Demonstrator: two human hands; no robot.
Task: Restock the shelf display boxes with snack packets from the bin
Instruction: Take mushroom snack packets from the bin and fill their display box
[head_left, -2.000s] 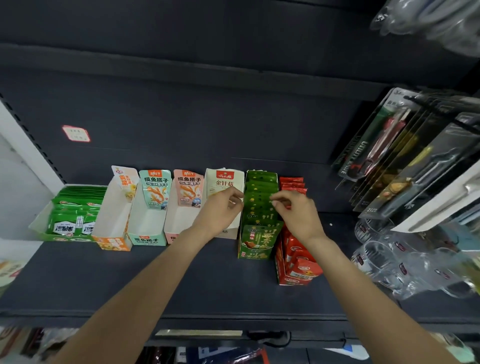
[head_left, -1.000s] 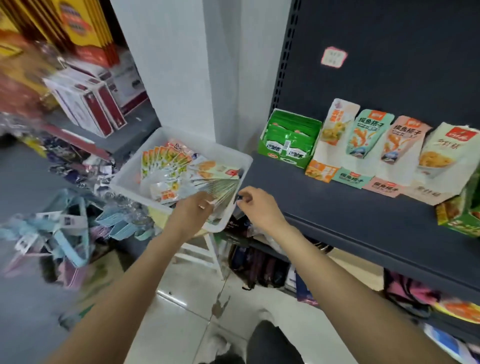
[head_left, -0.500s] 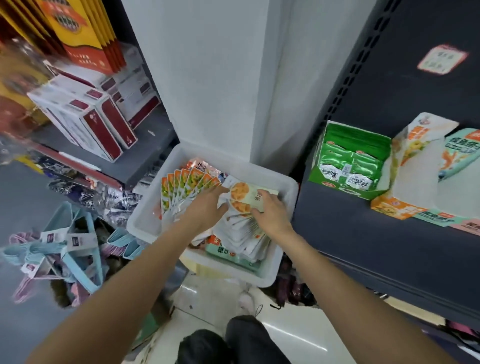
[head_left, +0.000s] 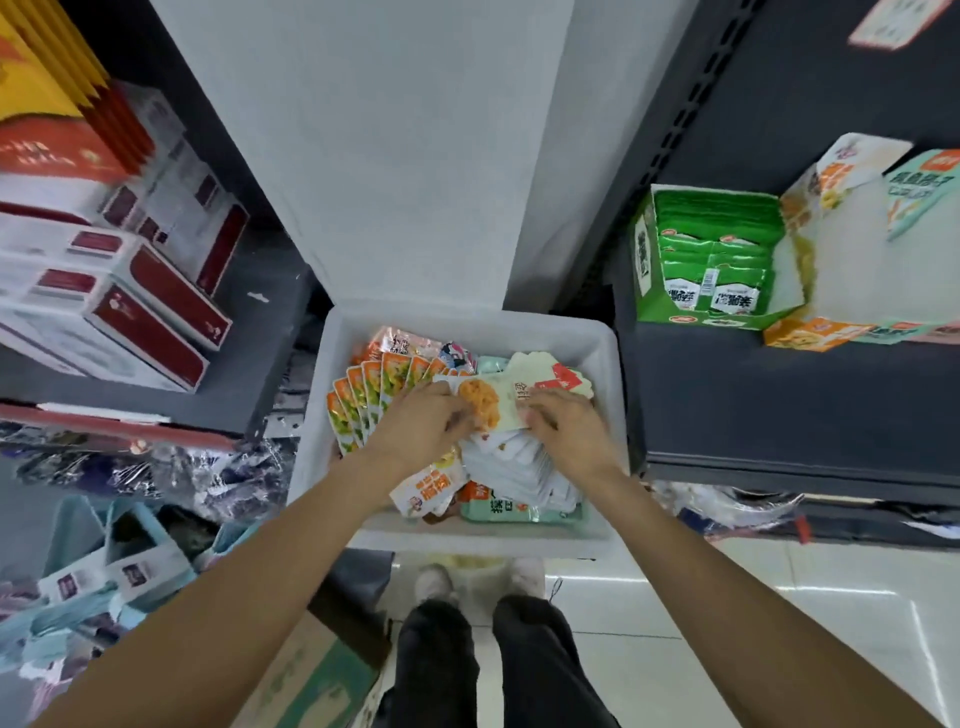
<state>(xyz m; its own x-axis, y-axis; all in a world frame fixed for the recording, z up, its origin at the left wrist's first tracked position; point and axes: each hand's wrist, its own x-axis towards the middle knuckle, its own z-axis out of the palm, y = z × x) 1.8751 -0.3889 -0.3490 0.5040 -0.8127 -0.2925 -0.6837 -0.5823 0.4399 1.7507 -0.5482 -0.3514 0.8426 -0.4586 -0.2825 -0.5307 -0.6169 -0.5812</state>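
Gathering cream packets in the bin

In the white bin (head_left: 605, 364), our left hand (head_left: 415, 431) and right hand (head_left: 569, 434) pinch a cream snack packet (head_left: 511, 400) atop a fanned stack of packets (head_left: 514, 462). We judge them light, floppy and slick: best squeezed together by the stack's edges, or they slide apart.

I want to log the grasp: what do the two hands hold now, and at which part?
Both hands grip a bunch of cream snack packets in the white bin: the left hand at its left end, the right hand at its right lower edge.
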